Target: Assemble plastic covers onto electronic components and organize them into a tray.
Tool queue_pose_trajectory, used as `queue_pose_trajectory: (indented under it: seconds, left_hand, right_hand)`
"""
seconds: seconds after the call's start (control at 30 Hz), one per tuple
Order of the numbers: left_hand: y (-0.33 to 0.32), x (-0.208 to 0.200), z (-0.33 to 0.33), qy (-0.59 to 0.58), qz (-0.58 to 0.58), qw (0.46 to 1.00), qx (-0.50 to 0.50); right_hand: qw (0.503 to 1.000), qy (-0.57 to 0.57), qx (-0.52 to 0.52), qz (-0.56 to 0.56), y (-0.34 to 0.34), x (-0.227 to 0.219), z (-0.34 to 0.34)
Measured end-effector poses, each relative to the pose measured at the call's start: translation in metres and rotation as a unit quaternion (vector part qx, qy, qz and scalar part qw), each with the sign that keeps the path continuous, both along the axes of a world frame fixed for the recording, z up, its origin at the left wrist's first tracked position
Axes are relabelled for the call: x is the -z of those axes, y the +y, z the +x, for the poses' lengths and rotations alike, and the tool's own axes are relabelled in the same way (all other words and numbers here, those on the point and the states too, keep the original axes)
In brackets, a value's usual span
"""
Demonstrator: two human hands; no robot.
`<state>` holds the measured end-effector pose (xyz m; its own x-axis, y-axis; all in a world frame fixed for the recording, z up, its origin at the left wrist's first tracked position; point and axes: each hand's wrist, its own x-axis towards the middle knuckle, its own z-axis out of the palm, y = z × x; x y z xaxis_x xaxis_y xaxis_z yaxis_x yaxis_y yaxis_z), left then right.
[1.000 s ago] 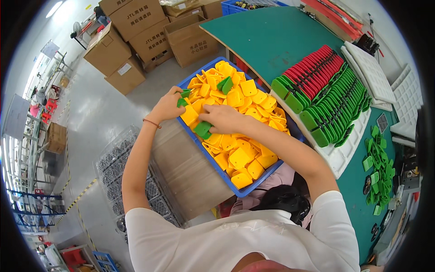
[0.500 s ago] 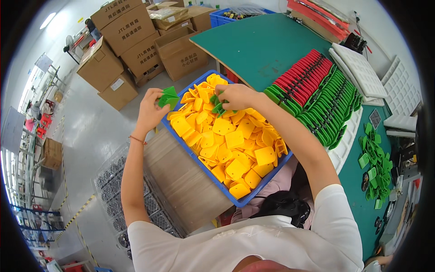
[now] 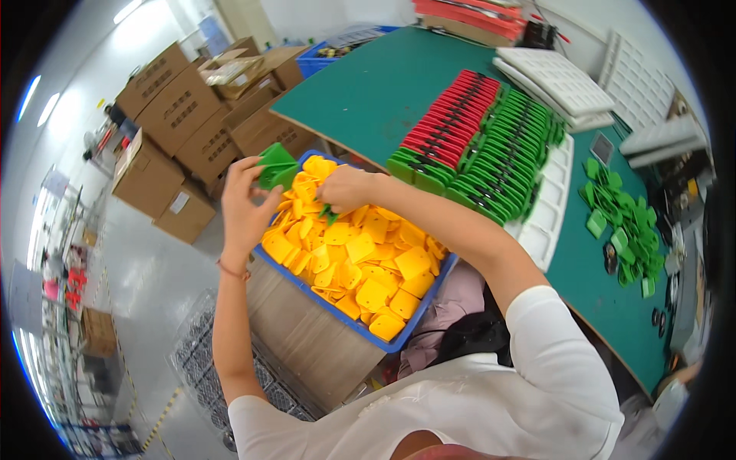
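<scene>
Here we see our left hand point(image 3: 242, 208) raised by the far end of the blue tub point(image 3: 393, 346), thumb and fingers curved partly open around green pieces point(image 3: 277, 163). Our right hand point(image 3: 345, 190) is down over the yellow pieces point(image 3: 372, 295) heaped in the tub, fingers curled in, another green piece point(image 3: 330, 215) poking out beneath; we can't tell how tight that grip is.

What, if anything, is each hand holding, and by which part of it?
The left hand pinches green plastic pieces by their left side. Another green piece shows under the right hand; whether and where it is gripped is hidden.
</scene>
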<state>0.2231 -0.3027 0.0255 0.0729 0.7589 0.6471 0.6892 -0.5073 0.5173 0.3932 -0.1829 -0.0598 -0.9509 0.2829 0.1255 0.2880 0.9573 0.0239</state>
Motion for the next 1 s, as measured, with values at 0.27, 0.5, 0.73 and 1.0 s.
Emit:
queue_pose_trajectory:
  seconds: [0.27,0.5,0.73,1.0]
  left_hand:
    - [-0.015,-0.041,0.102,-0.082,-0.034,0.979,0.181]
    - [0.017,-0.035,0.321,0.062,0.001,0.906,0.419]
    - [0.029,0.041,0.546,0.076,0.027,0.850,0.520]
    - [0.030,0.074,0.665,0.140,0.114,0.858,0.481]
  right_hand:
    - [0.975,0.223,-0.010,0.004,-0.065,-0.075,0.172]
    - [0.837,0.266,0.467,0.108,-0.131,-0.051,0.448]
    - [0.596,0.277,0.708,0.259,-0.217,-0.010,0.594]
    - [0.573,0.281,0.745,0.195,-0.257,-0.027,0.632]
